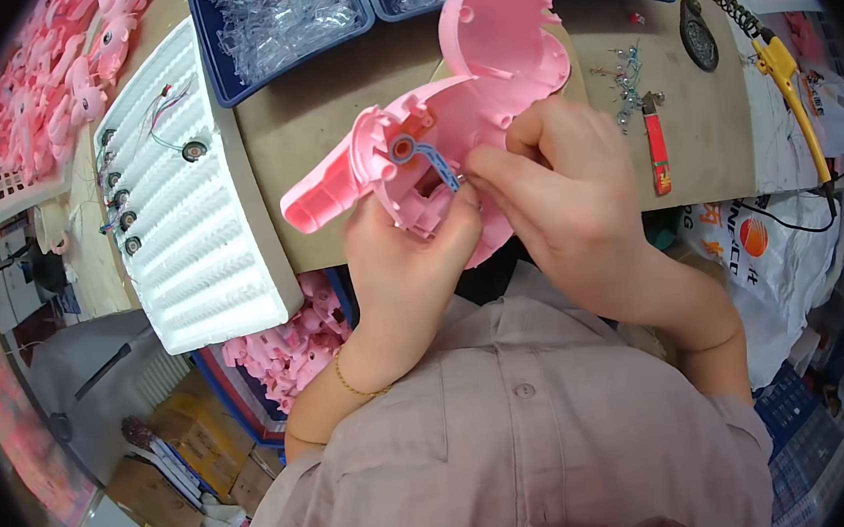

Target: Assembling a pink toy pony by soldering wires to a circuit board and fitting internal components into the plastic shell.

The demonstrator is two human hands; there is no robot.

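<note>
A pink plastic toy shell (501,81), its hollow inside facing up, is held over the table's near edge. My left hand (398,271) grips its lower side, thumb lying along the inner edge. Inside the shell is a blue slotted arm (436,160) with a ring-shaped end around an orange-brown centre. My right hand (576,190) is closed in a pinch at the free end of that arm, close to my left thumb tip. A tiny metallic glint shows at those fingertips, too small to name.
Blue trays (214,71) of clear plastic parts line the back. A white ridged foam tray (189,183) bearing small wired speakers (193,151) stands left. At right lie small metal parts (627,80), a red-handled tool (657,148) and a yellow corded tool (791,96). Pink toy pieces (294,345) fill a bin below.
</note>
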